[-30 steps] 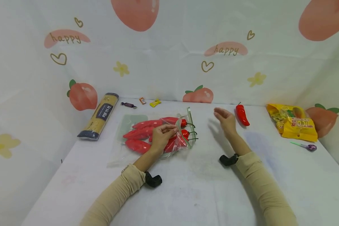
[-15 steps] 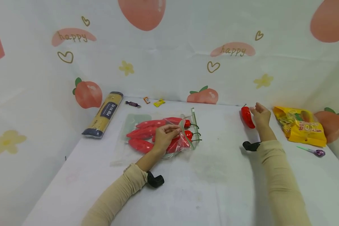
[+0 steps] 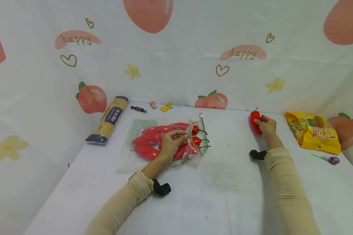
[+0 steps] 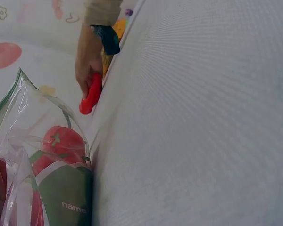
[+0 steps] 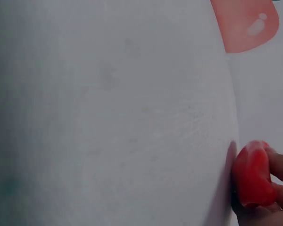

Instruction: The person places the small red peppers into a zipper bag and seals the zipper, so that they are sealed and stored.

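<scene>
A clear zip bag (image 3: 125, 163) lies left of the table's middle with several red chili peppers (image 3: 147, 140) inside, their stems poking out at the mouth on the right. My left hand (image 3: 170, 145) pinches the bag's upper film near that mouth. In the left wrist view the bag's clear side (image 4: 19, 122) rises beside a green label printed "name". Far to the right, my right hand (image 3: 267, 125) grips a single red chili pepper (image 3: 254, 122) between thumb and fingers. The right wrist view shows this pepper (image 5: 254, 176) with fingertips (image 5: 280, 165) against its side.
A pasta packet (image 3: 109, 120) lies at the back left. Near it are three wrapped candies, among them a yellow candy (image 3: 166, 107). On the right stand a yellow candy bag (image 3: 314, 132) and a purple lollipop (image 3: 330, 160). A printed cloth backdrop (image 3: 176, 65) rises behind the table.
My right hand has moved right to the lone chili pepper and taken hold of it. The left hand keeps its pinch on the bag. The head view has shifted slightly.
</scene>
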### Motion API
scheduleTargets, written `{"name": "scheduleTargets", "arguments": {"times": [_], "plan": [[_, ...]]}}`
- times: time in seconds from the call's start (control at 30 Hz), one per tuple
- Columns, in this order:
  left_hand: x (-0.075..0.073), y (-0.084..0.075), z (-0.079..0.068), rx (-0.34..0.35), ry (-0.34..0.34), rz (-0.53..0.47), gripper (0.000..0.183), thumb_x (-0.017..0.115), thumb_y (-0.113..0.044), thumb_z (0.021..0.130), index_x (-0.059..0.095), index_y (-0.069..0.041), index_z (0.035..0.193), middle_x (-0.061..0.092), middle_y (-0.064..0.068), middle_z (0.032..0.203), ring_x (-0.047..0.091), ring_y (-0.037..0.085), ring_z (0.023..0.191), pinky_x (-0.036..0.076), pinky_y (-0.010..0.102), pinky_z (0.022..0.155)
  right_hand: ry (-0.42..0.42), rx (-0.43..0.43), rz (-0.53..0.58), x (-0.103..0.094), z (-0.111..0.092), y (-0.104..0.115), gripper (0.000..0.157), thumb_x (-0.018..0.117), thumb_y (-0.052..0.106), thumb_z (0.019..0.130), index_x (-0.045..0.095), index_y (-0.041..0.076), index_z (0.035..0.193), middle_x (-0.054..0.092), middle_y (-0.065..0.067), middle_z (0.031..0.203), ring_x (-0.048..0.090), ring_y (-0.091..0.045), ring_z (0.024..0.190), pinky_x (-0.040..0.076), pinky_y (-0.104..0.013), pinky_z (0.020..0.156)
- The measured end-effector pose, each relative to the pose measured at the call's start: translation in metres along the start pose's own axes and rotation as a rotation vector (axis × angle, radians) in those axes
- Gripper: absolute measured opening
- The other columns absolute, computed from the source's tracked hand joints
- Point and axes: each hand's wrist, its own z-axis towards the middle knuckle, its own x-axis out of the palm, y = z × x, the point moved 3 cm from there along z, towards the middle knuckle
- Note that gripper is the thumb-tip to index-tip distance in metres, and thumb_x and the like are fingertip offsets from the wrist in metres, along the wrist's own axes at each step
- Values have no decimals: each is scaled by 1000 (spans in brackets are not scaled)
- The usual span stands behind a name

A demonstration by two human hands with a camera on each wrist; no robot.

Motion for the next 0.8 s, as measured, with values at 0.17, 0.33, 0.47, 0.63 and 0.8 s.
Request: {"name": "scheduleTargets", "arguments": {"times": [0.17, 0.33, 0.47, 0.63, 0.8], "plan": [[1, 0, 0, 13, 1, 1, 21, 67, -8, 82, 67, 2, 100, 71, 14, 92, 67, 8, 75, 57, 25, 70, 19, 27, 29, 3, -4, 4, 63, 52, 11, 89, 22, 12, 145, 19, -5, 153, 22, -19, 139, 24, -30, 115], [1, 0, 0, 9, 3, -2, 21, 67, -9, 82, 67, 2, 100, 71, 13, 92, 67, 8, 75, 57, 25, 71, 35, 95, 213, 8, -16, 10, 65, 49, 8, 89, 20, 17, 146, 17, 0, 154, 19, -16, 140, 21, -27, 115], [1, -1, -1, 16, 5, 1, 22, 67, -9, 83, 66, 3, 101, 71, 13, 93, 67, 8, 76, 57, 25, 71, 98, 93, 423, 21, -33, 20, 72, 43, 1, 88, 13, 29, 147, 14, 2, 154, 19, -14, 138, 22, -28, 115], [1, -2, -2, 17, 4, -2, 23, 66, -8, 83, 66, 5, 101, 70, 15, 94, 67, 8, 75, 57, 25, 70, 218, 39, 556, 45, -58, 28, 72, 43, -1, 90, 11, 28, 147, 21, 1, 145, 20, -17, 136, 22, -39, 114], [1, -1, -1, 10, 1, -3, 22, 66, -8, 83, 66, 4, 101, 70, 15, 94, 67, 8, 74, 57, 25, 70, 258, -5, 658, 74, -88, 29, 50, 49, 7, 92, 23, 19, 134, 34, 5, 124, 28, -16, 128, 23, -44, 113]]}}
